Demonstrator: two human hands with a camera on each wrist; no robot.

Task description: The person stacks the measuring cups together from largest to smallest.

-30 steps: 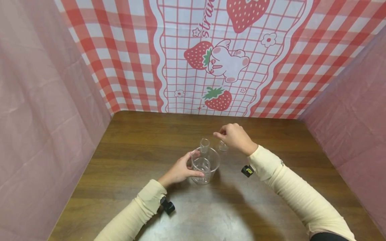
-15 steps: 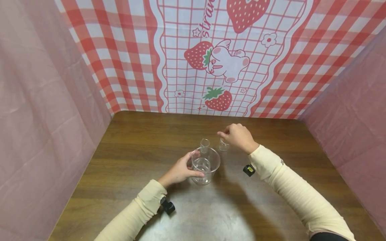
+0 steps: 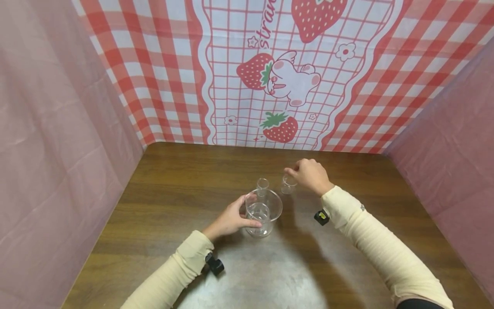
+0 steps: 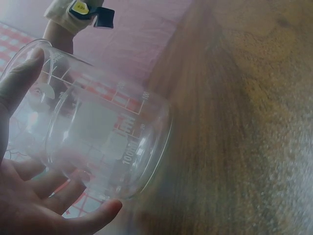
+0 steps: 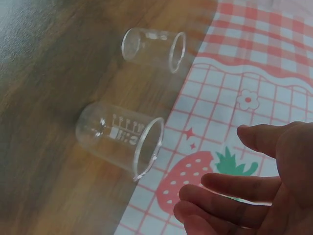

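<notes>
My left hand (image 3: 231, 218) grips the side of a large clear glass beaker (image 3: 275, 211) on the wooden table, thumb and fingers curved around it. A smaller beaker (image 3: 257, 212) shows inside the large one. The left wrist view gives the large beaker (image 4: 124, 93) up close, white printed marks showing through the glass. Just behind it in the head view stands a tiny beaker (image 3: 263, 183). Another small beaker (image 3: 287, 187) stands to the right, close beneath my right hand (image 3: 308, 175). In the right wrist view, the relaxed fingers are apart from this small beaker (image 5: 120, 139).
The brown wooden table (image 3: 173, 193) meets a red-and-white strawberry-print cloth (image 3: 285, 81) at its back edge. Pink curtains hang at the left (image 3: 69, 128) and right (image 3: 451, 120). Black camera mounts sit at both wrists.
My right hand has shifted a little to the right, uncovering more of the small beaker beneath it. The left hand and the large beaker have stayed in place.
</notes>
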